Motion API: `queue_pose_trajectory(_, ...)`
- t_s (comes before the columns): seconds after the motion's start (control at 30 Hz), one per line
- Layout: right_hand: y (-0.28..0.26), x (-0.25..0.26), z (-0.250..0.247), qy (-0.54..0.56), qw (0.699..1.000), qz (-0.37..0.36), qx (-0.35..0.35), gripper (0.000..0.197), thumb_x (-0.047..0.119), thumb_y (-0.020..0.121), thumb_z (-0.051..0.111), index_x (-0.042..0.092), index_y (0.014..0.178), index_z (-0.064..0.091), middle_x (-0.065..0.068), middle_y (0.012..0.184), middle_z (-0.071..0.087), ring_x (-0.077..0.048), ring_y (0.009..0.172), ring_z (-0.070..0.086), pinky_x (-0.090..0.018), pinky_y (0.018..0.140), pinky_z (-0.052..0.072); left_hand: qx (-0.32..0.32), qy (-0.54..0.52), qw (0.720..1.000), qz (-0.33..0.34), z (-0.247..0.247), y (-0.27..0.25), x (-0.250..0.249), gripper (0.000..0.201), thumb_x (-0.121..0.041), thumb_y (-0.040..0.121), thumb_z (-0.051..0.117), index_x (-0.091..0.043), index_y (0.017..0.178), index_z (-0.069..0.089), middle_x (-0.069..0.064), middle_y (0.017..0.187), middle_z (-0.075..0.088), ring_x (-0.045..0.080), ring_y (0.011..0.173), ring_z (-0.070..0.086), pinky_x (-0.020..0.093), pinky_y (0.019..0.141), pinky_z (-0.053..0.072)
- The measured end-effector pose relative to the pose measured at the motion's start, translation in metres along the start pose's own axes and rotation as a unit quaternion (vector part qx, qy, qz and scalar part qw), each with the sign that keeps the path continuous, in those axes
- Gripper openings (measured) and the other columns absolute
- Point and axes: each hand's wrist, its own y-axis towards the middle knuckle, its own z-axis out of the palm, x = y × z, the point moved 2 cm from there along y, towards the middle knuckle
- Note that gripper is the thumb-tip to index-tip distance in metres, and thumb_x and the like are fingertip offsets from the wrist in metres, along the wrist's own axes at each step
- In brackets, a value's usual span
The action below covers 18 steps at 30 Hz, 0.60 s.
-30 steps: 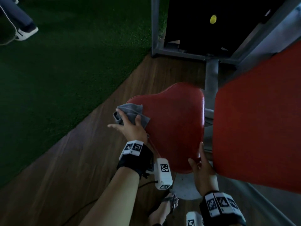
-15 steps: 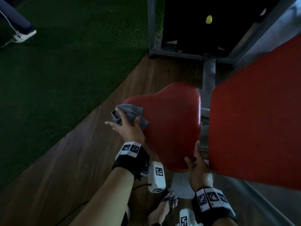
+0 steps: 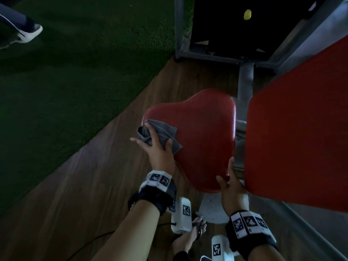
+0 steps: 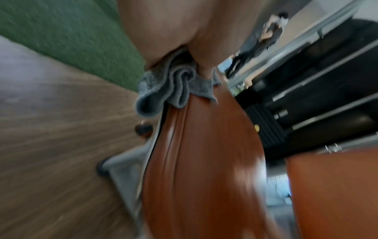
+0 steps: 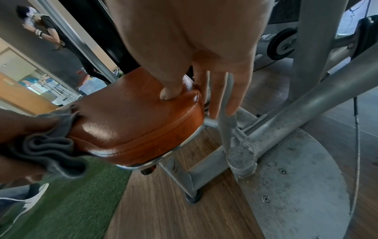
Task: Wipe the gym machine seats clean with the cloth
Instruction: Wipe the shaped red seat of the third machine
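The red padded seat (image 3: 203, 136) sits in the middle of the head view. My left hand (image 3: 158, 149) grips a bunched grey cloth (image 3: 162, 131) and presses it on the seat's left edge. In the left wrist view the cloth (image 4: 163, 90) folds over the rim of the seat (image 4: 204, 161). My right hand (image 3: 231, 185) rests on the seat's near right corner. Its thumb (image 5: 169, 92) presses the seat (image 5: 126, 116) top, and its straight fingers (image 5: 218, 93) hang down beside the rim. The cloth (image 5: 47, 145) shows at the left of that view.
A large red back pad (image 3: 301, 129) stands close on the right. Grey frame tubes (image 3: 244, 80) and a dark weight stack (image 3: 226, 25) lie behind the seat. Below are wooden floor (image 3: 84, 185), green turf (image 3: 66, 81) and a round base plate (image 5: 296, 177). Another person's shoe (image 3: 28, 34) is far left.
My left hand has slid the cloth a little along the seat's left edge. My right hand stays on the near right corner.
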Motion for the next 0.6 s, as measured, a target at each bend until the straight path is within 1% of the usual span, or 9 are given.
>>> queue_pose_trajectory(0.13,-0.002,0.003,-0.005,0.012,1.000,-0.003,0.017,0.073,0.031,0.097,0.054,0.054,0.147,0.006,-0.004,0.133,0.060,-0.021,0.114,0.060,-0.029,0.090,0.044,0.044,-0.024,0.998,0.035,0.028,-0.044,0.015,0.087,-0.021,0.097,0.055,-0.050,0.143,-0.013,0.007,0.154,-0.036,0.025,0.149,-0.004,0.011,0.098,0.026)
queue_pose_trajectory(0.2,-0.002,0.003,-0.005,0.008,1.000,-0.009,0.013,0.073,0.032,0.096,0.054,0.056,0.145,0.005,-0.005,0.136,0.058,-0.020,0.114,0.061,-0.029,0.091,0.045,0.067,-0.037,0.996,0.037,0.038,-0.057,0.026,0.087,-0.020,0.097,0.055,-0.048,0.145,-0.011,0.008,0.156,-0.033,0.022,0.148,0.000,-0.008,0.086,0.026)
queue_pose_trajectory(0.23,-0.003,0.004,-0.005,0.008,1.000,-0.013,0.010,0.073,0.032,0.096,0.054,0.057,0.144,0.005,-0.006,0.135,0.059,-0.019,0.113,0.061,-0.029,0.091,0.046,0.076,-0.042,0.995,0.044,0.040,-0.058,0.032,0.086,-0.020,0.097,0.055,-0.046,0.148,-0.009,0.008,0.157,-0.031,0.022,0.149,0.000,-0.013,0.078,0.023)
queue_pose_trajectory(0.27,-0.003,0.005,-0.005,0.010,1.000,-0.016,0.010,0.073,0.032,0.096,0.055,0.057,0.143,0.005,-0.007,0.135,0.059,-0.019,0.113,0.061,-0.028,0.092,0.046,0.083,-0.046,0.994,0.054,0.040,-0.057,0.035,0.086,-0.020,0.097,0.056,-0.046,0.149,-0.007,0.007,0.157,-0.029,0.022,0.149,0.000,-0.015,0.078,0.020)
queue_pose_trajectory(0.33,-0.003,0.007,-0.006,0.021,0.999,-0.021,0.013,0.072,0.028,0.096,0.055,0.050,0.147,0.009,-0.008,0.140,0.055,-0.018,0.118,0.057,-0.025,0.094,0.042,0.094,-0.051,0.992,0.064,0.037,-0.051,0.038,0.087,-0.018,0.097,0.056,-0.051,0.147,-0.007,0.003,0.157,-0.031,0.019,0.149,-0.003,-0.010,0.089,0.019)
queue_pose_trajectory(0.4,-0.004,0.008,-0.007,0.026,0.999,-0.022,0.013,0.072,0.026,0.097,0.055,0.048,0.148,0.009,-0.005,0.144,0.050,-0.019,0.123,0.054,-0.026,0.096,0.041,0.087,-0.068,0.992,0.061,0.031,-0.040,0.035,0.090,-0.015,0.096,0.057,-0.059,0.143,-0.006,0.000,0.157,-0.032,0.017,0.149,-0.005,0.008,0.105,0.022)
queue_pose_trajectory(0.47,-0.005,0.007,-0.006,0.016,1.000,-0.022,0.009,0.073,0.030,0.096,0.055,0.054,0.145,0.006,-0.003,0.145,0.049,-0.021,0.123,0.054,-0.031,0.099,0.043,0.044,-0.080,0.994,0.066,0.026,-0.028,0.028,0.090,-0.014,0.096,0.057,-0.063,0.139,-0.005,0.003,0.157,-0.029,0.021,0.150,-0.005,0.024,0.109,0.023)
queue_pose_trajectory(0.53,-0.004,0.005,-0.004,0.016,1.000,-0.015,0.003,0.073,0.033,0.096,0.055,0.059,0.143,0.005,-0.003,0.142,0.053,-0.021,0.119,0.058,-0.032,0.095,0.046,-0.003,-0.077,0.995,0.061,0.024,-0.020,0.021,0.086,-0.017,0.097,0.056,-0.056,0.142,-0.005,0.008,0.158,-0.025,0.025,0.150,-0.001,0.024,0.109,0.021)
queue_pose_trajectory(0.6,-0.004,0.003,-0.004,0.025,1.000,-0.008,0.003,0.073,0.031,0.096,0.055,0.056,0.144,0.007,-0.005,0.140,0.054,-0.021,0.116,0.059,-0.027,0.090,0.044,-0.030,-0.065,0.996,0.053,0.027,-0.022,0.017,0.082,-0.020,0.098,0.054,-0.047,0.148,-0.005,0.011,0.159,-0.020,0.023,0.149,0.005,0.019,0.106,0.019)
